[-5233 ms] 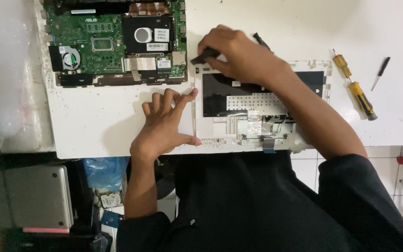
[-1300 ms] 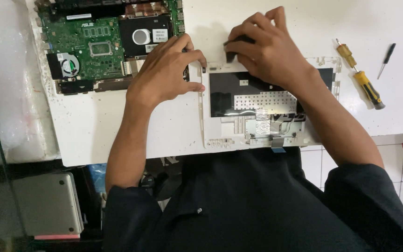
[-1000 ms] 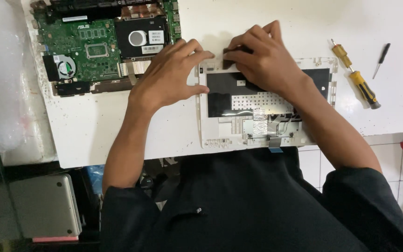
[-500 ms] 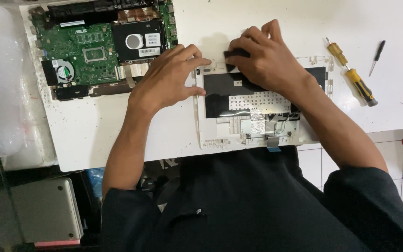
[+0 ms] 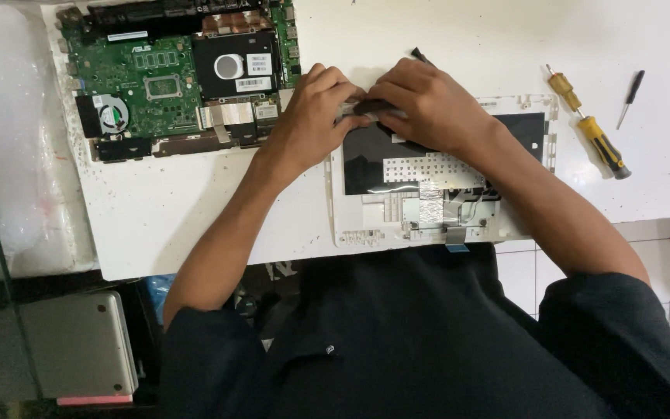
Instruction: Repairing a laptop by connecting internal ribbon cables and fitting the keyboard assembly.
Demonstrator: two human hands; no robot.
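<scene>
A white laptop top case (image 5: 350,225) lies upside down on the white table, showing the black back of its keyboard and silver foil patches. My left hand (image 5: 312,116) presses its fingers on the case's upper left edge. Close beside it, my right hand (image 5: 428,105) grips a small dark tool (image 5: 419,54) at the same edge. The fingertips of both hands nearly touch. What lies under the fingers is hidden.
An opened laptop base with a green motherboard (image 5: 149,77) and fan sits at the table's upper left. Two yellow-handled screwdrivers (image 5: 591,136) and a thin black one (image 5: 631,95) lie at right. A closed silver laptop (image 5: 79,349) rests below the table at left.
My left hand moved from flat on the table up to the case's upper edge beside my right hand. In the last second both hands shifted only slightly.
</scene>
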